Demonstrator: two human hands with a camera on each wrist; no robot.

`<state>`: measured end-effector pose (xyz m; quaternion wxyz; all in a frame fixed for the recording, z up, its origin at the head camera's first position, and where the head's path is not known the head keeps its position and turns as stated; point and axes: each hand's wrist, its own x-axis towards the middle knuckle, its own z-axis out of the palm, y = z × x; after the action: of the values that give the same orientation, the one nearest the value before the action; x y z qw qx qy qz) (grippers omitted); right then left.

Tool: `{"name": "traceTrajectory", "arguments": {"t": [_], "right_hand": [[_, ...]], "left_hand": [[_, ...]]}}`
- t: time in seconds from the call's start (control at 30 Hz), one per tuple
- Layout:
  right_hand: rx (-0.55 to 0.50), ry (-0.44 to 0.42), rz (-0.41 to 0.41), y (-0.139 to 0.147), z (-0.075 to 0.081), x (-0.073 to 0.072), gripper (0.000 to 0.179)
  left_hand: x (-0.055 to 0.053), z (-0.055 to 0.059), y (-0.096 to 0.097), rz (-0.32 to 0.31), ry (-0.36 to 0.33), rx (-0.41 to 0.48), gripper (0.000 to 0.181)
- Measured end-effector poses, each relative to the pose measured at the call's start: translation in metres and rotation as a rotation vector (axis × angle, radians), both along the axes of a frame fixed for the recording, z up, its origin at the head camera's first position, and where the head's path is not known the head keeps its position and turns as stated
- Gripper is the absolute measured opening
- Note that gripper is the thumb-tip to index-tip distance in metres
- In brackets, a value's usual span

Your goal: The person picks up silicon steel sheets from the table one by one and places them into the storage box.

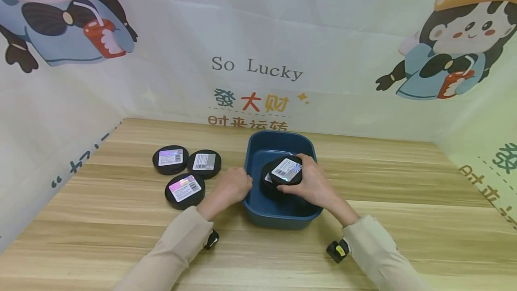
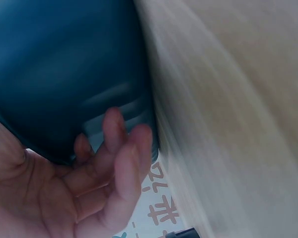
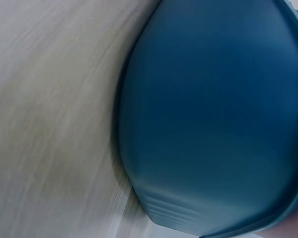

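Observation:
My right hand (image 1: pixel 316 184) grips a flat round black case (image 1: pixel 286 170) by its edges, thumb on the near side, its white label with a barcode facing up. Under it, partly covered, is another black case (image 1: pixel 265 186) inside the blue plastic bin (image 1: pixel 278 222). At the bin's left rim is my left hand (image 1: pixel 231 187); in the left wrist view its fingers (image 2: pixel 126 163) curl along the bin's outer wall, with the thumb mostly hidden. The right wrist view is filled by the bin's outside wall (image 3: pixel 213 109), and only a sliver of hand shows at the corner.
Left of the bin, three more labelled black cases sit close together: one at the back left (image 1: pixel 170 160), one beside it (image 1: pixel 204 164) and one in front (image 1: pixel 185 191). A printed cloth backdrop (image 1: pixel 339 66) rises behind the wooden table (image 1: pixel 383 169).

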<state>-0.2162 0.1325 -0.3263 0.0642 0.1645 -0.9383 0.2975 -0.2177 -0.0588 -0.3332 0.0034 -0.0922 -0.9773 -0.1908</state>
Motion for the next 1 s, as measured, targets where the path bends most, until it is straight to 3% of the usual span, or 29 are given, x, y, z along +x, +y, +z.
{"name": "traceTrajectory", "arguments": {"t": [0.67,1.0], "right_hand": [[0.016,-0.015,0.009,-0.0079,-0.0017,-0.0015,0.091],[0.03,-0.008,0.007,-0.01,-0.0022,-0.002,0.091]], "left_hand": [[0.0,-0.0015,-0.0008,-0.009,0.025,-0.008,0.028],[-0.0005,-0.0015,-0.0007,-0.001,0.0,-0.001,0.028]]}}
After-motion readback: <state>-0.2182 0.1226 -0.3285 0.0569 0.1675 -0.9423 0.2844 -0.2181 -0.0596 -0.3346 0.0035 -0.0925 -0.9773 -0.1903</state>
